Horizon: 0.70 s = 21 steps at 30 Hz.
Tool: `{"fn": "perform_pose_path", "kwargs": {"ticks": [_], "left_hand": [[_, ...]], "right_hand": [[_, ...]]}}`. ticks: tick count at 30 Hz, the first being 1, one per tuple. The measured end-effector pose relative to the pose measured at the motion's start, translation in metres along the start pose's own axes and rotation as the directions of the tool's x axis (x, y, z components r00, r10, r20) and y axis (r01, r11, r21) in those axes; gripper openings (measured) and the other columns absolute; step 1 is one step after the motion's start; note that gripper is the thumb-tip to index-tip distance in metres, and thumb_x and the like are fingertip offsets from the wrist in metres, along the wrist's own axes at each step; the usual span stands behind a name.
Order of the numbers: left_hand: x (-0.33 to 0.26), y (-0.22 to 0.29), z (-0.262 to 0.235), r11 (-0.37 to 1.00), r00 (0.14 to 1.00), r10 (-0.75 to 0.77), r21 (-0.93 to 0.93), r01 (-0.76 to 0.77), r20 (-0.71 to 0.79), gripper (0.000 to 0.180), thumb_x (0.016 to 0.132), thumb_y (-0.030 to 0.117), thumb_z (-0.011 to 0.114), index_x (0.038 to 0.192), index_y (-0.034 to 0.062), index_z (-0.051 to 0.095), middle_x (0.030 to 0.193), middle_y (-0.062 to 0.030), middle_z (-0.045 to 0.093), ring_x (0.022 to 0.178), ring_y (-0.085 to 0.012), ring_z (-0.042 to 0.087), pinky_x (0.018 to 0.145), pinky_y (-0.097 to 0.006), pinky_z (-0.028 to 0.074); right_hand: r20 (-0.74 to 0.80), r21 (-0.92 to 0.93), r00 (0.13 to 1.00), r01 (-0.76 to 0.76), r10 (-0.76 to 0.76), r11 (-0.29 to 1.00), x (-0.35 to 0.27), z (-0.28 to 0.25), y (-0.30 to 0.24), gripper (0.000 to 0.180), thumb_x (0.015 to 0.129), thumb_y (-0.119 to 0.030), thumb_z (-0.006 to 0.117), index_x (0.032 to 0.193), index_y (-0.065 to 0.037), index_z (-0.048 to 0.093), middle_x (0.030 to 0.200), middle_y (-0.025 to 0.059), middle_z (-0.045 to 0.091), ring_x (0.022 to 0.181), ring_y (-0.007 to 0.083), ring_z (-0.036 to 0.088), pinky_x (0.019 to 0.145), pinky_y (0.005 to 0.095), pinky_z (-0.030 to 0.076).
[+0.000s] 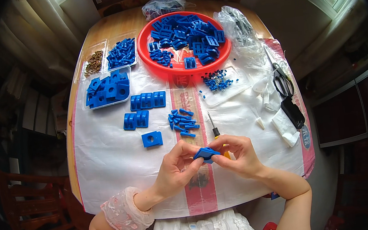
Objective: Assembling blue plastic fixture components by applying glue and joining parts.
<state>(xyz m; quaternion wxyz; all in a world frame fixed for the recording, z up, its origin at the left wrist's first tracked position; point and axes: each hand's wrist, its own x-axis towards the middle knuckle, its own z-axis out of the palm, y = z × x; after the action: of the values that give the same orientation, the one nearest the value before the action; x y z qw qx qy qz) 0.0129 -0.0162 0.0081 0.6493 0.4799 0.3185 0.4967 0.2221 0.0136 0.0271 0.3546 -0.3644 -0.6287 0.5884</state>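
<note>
Between my two hands, over the near middle of the table, is a blue plastic part (206, 153), tilted. My left hand (179, 165) pinches its left side with thumb and fingers. On its right side, the thumb and fingers of my right hand (237, 155) grip it too. Just beyond my right hand lies a screwdriver (214, 126) with a dark and yellow handle, partly hidden by that hand. Small blue wedge-like pieces (184, 123) lie in a loose pile beyond my left hand. Left of them rests a flat blue piece with a round hole (152, 139).
A red basin (146, 62) of blue parts stands at the back. Clear trays with screws (94, 63), small blue pieces (121, 53) and holed blue blocks (107, 88) sit at left. Arched blue parts (147, 101), tiny blue-and-silver bits (218, 80) and black scissors (283, 83) lie around.
</note>
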Motion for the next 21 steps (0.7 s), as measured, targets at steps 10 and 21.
{"fn": "perform_pose_path", "kwargs": {"ticks": [10, 21], "left_hand": [[0.000, 0.006, -0.007, 0.983, 0.982, -0.147, 0.127, 0.132, 0.119, 0.036, 0.092, -0.007, 0.056, 0.127, -0.0008, 0.050, 0.119, -0.0140, 0.062, 0.111, -0.0159, 0.062, 0.094, -0.028, 0.050], [-0.001, -0.004, -0.003, 0.998, 0.998, 0.015, 0.052, -0.018, 0.061, 0.033, 0.093, -0.004, 0.059, 0.125, 0.0028, 0.056, 0.116, -0.0125, 0.066, 0.104, -0.0120, 0.064, 0.078, -0.021, 0.054]], "right_hand": [[-0.041, -0.120, 0.997, 0.053, -0.059, 0.991, 0.000, 0.000, -0.007, 0.022, 0.079, 0.001, 0.069, 0.101, 0.002, 0.070, 0.087, 0.0066, 0.064, 0.073, 0.0095, 0.058, 0.065, 0.0227, 0.046], [-0.038, -0.148, 0.986, 0.152, -0.160, 0.977, 0.003, 0.000, -0.004, 0.027, 0.079, -0.002, 0.072, 0.105, -0.001, 0.072, 0.083, 0.0055, 0.062, 0.074, 0.0106, 0.058, 0.063, 0.0236, 0.045]]}}
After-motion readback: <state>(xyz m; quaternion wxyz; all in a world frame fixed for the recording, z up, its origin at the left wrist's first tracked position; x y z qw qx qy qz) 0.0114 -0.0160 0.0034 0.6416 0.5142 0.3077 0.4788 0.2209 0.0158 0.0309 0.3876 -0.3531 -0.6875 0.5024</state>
